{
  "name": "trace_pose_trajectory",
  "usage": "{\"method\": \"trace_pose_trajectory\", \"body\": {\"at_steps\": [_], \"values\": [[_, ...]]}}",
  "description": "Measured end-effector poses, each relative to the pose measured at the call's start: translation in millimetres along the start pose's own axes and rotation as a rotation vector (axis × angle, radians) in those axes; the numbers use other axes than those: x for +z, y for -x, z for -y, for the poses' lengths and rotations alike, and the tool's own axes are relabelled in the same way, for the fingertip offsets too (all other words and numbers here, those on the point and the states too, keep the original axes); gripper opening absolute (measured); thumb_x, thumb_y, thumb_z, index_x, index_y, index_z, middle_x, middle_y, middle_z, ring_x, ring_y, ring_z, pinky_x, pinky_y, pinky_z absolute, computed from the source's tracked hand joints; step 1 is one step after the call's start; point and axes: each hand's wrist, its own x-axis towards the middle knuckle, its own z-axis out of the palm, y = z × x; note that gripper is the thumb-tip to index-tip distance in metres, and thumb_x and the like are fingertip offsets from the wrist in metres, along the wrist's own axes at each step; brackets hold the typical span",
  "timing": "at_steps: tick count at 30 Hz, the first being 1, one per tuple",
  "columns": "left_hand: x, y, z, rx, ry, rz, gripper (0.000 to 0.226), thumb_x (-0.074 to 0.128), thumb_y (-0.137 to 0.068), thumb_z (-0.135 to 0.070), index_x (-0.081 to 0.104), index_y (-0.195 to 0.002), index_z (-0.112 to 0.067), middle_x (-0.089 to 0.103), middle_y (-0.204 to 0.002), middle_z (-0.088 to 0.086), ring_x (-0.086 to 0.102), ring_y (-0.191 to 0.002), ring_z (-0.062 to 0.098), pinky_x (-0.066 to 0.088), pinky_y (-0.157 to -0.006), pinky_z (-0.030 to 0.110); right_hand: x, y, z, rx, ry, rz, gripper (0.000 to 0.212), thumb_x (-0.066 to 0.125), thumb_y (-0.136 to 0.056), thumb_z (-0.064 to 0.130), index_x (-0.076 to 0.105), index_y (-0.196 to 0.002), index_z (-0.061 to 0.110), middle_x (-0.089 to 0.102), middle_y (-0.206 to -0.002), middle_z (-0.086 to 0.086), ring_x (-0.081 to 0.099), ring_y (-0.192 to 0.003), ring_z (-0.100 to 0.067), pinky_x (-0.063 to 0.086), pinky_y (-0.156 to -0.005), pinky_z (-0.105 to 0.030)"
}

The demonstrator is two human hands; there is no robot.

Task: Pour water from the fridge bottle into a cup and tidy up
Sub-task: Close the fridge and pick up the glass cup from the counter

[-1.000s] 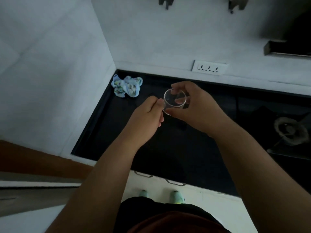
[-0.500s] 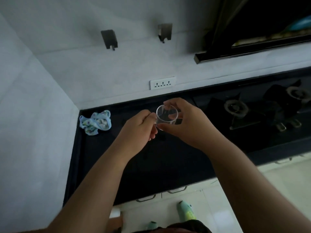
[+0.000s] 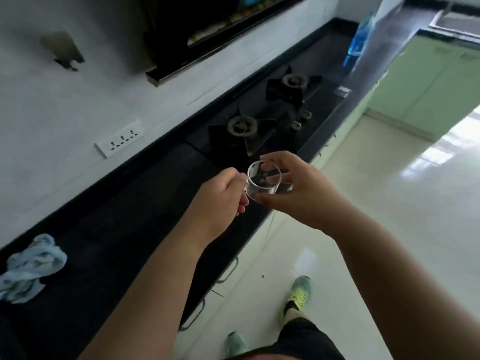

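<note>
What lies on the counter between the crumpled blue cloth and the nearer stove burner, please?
In the head view, only bare black counter lies between the cloth and the nearer burner; nothing stands there.

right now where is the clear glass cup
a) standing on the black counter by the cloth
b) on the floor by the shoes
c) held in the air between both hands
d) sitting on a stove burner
c: the clear glass cup is off the counter, with the left hand at its handle side and the right hand curled around its body.
</note>
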Motion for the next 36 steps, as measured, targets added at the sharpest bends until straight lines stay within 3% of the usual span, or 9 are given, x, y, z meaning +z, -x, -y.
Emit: {"method": "trace_pose_trajectory", "body": {"at_steps": [2, 6, 8, 13, 23, 27, 32, 36], "values": [[25.2, -15.8, -15.3, 0.044, -0.039, 0.072, 0.038, 0.043, -0.107, -0.039, 0.056, -0.08, -0.016, 0.069, -0.078, 0.0, 0.064, -0.071, 0.01, 0.058, -0.08, 0.042, -21.3, 11.0, -17.2, 0.069, -0.033, -0.075, 0.073, 0.087, -0.079, 0.037, 0.051, -0.141, 0.036, 0.063, -0.128, 0.02, 0.063, -0.106, 0.002, 0.055, -0.087, -0.022], [81.9, -45.8, -45.9, 0.104, -0.071, 0.211, 0.037, 0.043, -0.108, -0.036, 0.057, -0.081, -0.015, 0.068, -0.076, -0.001, 0.062, -0.069, 0.008, 0.055, -0.077, 0.036, -66.3, 28.8, -57.1, 0.185, -0.077, -0.19, 0.063, 0.086, -0.079, 0.033, 0.053, -0.132, 0.034, 0.061, -0.127, 0.019, 0.065, -0.11, -0.004, 0.059, -0.094, -0.038], [111.3, -60.6, -59.2, 0.127, -0.095, 0.28, 0.037, 0.043, -0.108, -0.037, 0.056, -0.079, -0.019, 0.068, -0.078, 0.0, 0.063, -0.071, 0.01, 0.056, -0.078, 0.038, -88.0, 36.1, -79.6, 0.23, -0.095, -0.233, 0.059, 0.086, -0.08, 0.03, 0.052, -0.128, 0.037, 0.061, -0.126, 0.02, 0.065, -0.109, -0.002, 0.061, -0.091, -0.036], [183.1, -98.6, -97.7, 0.185, -0.181, 0.402, 0.037, 0.041, -0.109, -0.038, 0.058, -0.086, -0.015, 0.071, -0.083, 0.004, 0.066, -0.077, 0.016, 0.058, -0.082, 0.046, -141.2, 45.0, -135.4, 0.316, -0.101, -0.325, 0.07, 0.086, -0.081, 0.034, 0.049, -0.14, 0.034, 0.056, -0.128, 0.024, 0.065, -0.11, -0.005, 0.059, -0.087, -0.026], [294.4, -173.5, -181.3, 0.277, -0.235, 0.491, 0.035, 0.04, -0.11, -0.036, 0.061, -0.09, -0.015, 0.072, -0.086, 0.007, 0.067, -0.079, 0.019, 0.058, -0.084, 0.049, -258.1, 27.1, -213.2, 0.339, -0.148, -0.455, 0.067, 0.087, -0.08, 0.029, 0.052, -0.138, 0.031, 0.061, -0.129, 0.017, 0.066, -0.107, -0.005, 0.061, -0.085, -0.028], [334.6, -195.6, -206.9, 0.296, -0.212, 0.526, 0.035, 0.04, -0.11, -0.034, 0.06, -0.088, -0.015, 0.072, -0.085, 0.007, 0.069, -0.083, 0.027, 0.058, -0.084, 0.049, -299.1, 24.2, -239.1, 0.356, -0.134, -0.487, 0.067, 0.086, -0.08, 0.029, 0.053, -0.138, 0.032, 0.061, -0.129, 0.018, 0.066, -0.106, -0.003, 0.061, -0.083, -0.026], [387.1, -233.0, -228.2, 0.309, -0.237, 0.619, 0.035, 0.039, -0.11, -0.034, 0.06, -0.093, -0.012, 0.072, -0.083, 0.004, 0.067, -0.077, 0.017, 0.059, -0.082, 0.046, -334.0, 19.3, -277.2, 0.439, -0.156, -0.549, 0.064, 0.086, -0.08, 0.03, 0.054, -0.136, 0.034, 0.062, -0.127, 0.021, 0.066, -0.105, 0.0, 0.062, -0.084, -0.029], [433.8, -273.0, -240.9, 0.315, -0.251, 0.707, 0.035, 0.039, -0.111, -0.032, 0.061, -0.096, -0.009, 0.072, -0.084, 0.007, 0.068, -0.077, 0.019, 0.059, -0.082, 0.046, -359.8, 7.0, -312.9, 0.521, -0.158, -0.594, 0.063, 0.086, -0.08, 0.029, 0.055, -0.135, 0.033, 0.062, -0.126, 0.02, 0.066, -0.104, 0.0, 0.062, -0.082, -0.027]]}}
